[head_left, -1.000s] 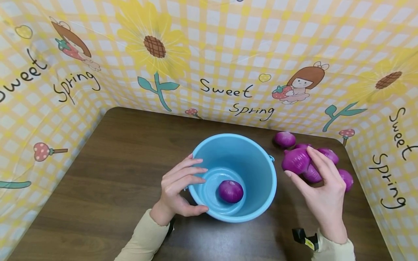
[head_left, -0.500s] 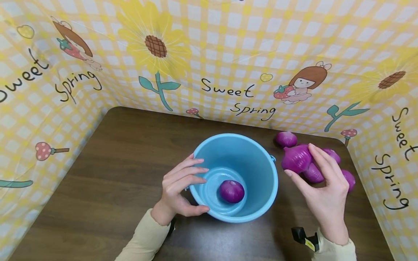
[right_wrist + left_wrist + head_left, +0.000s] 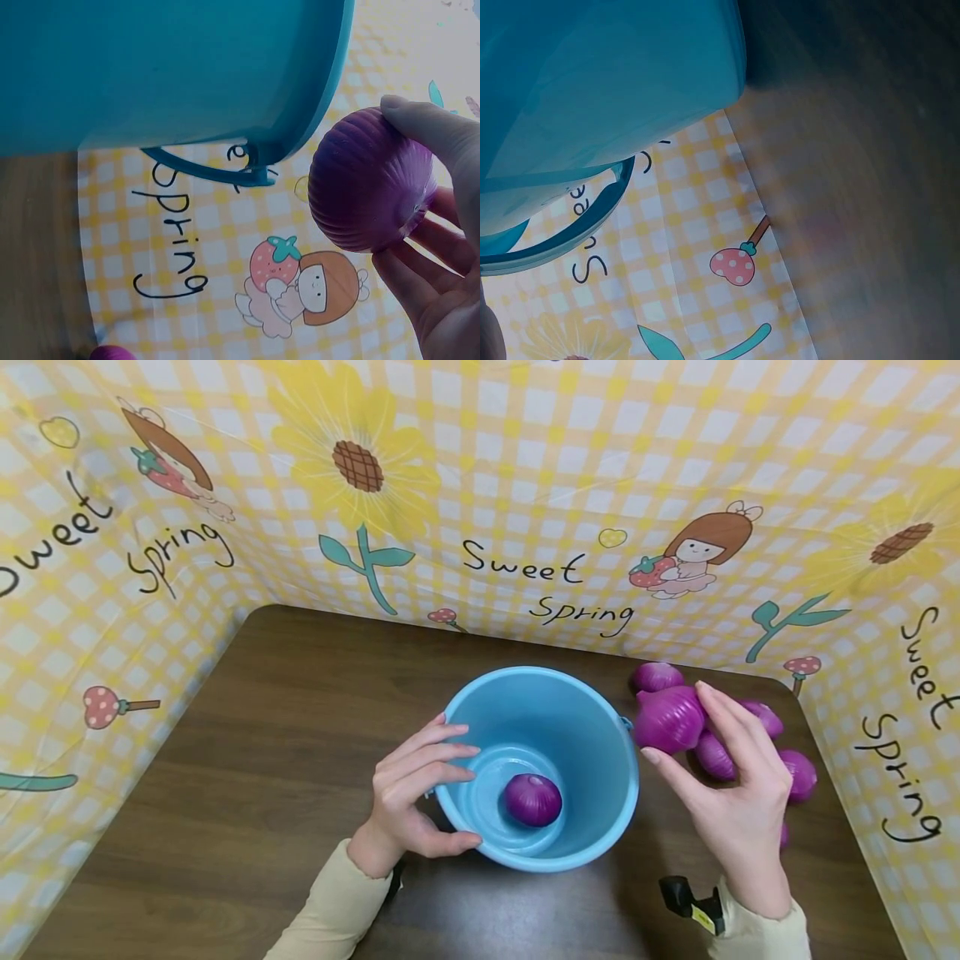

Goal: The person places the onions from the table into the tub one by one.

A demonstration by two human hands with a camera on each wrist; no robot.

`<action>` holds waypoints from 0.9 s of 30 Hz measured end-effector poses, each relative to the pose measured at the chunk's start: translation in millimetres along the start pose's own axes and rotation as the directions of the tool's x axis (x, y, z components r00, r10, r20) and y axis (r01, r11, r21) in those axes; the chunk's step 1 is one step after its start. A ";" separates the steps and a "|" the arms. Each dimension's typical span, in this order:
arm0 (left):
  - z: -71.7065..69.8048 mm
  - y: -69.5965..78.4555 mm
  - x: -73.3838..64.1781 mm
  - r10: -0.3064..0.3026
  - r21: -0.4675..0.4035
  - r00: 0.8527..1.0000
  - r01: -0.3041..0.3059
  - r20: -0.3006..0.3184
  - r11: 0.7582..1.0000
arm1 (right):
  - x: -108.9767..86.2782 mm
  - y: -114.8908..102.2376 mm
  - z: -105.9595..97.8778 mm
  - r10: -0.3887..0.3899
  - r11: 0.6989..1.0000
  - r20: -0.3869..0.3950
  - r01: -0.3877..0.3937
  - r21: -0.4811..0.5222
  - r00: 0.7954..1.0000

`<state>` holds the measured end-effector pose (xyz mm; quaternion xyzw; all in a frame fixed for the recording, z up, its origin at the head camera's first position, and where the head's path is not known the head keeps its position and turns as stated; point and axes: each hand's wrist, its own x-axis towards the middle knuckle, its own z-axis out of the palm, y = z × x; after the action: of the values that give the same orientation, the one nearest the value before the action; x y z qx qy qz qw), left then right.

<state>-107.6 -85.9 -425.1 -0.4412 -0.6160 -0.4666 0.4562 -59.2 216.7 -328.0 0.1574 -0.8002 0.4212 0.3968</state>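
Note:
A light-blue bucket (image 3: 596, 793) stands on the table, with one purple onion (image 3: 533, 800) lying on its bottom. My left hand (image 3: 412, 793) holds the bucket's left side, fingers over the rim and thumb at the front edge. Just outside the right rim, my right hand (image 3: 738, 802) pinches another purple onion (image 3: 670, 718) between thumb and fingertips. The right wrist view shows this held onion (image 3: 367, 184) beside the bucket's rim, raised above the table. In the left wrist view the bucket's wall (image 3: 630, 82) and handle (image 3: 592, 225) fill the upper left.
Several more purple onions lie behind and beside my right hand, among them one at the back (image 3: 657, 677) and one at the right (image 3: 799, 774). The brown wooden table (image 3: 247, 760) is bordered by yellow checked cloth walls (image 3: 510, 485).
My right hand has moved slightly left and up, bringing the held onion closer to the bucket's rim. Another onion now peeks out beside the right wrist. My left hand stays at the bucket.

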 end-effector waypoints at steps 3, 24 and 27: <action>-0.4 0.0 -0.1 -0.002 0.001 1.000 0.002 0.003 1.000 | 1.0 -2.0 2.5 -0.002 1.000 0.003 0.002 0.021 1.000; -0.7 0.2 0.6 -0.002 -0.006 1.000 0.002 0.008 1.000 | 2.2 -10.0 16.2 0.011 0.997 0.079 -0.017 0.080 0.997; -1.1 -0.2 -0.3 -0.010 -0.005 1.000 0.010 0.014 1.000 | 0.9 -8.2 18.1 0.007 0.997 0.088 -0.014 0.080 0.996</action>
<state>-107.6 -87.0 -425.3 -0.4425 -0.6201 -0.4675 0.4485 -64.1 197.4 -328.8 0.1874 -0.8001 0.4477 0.3525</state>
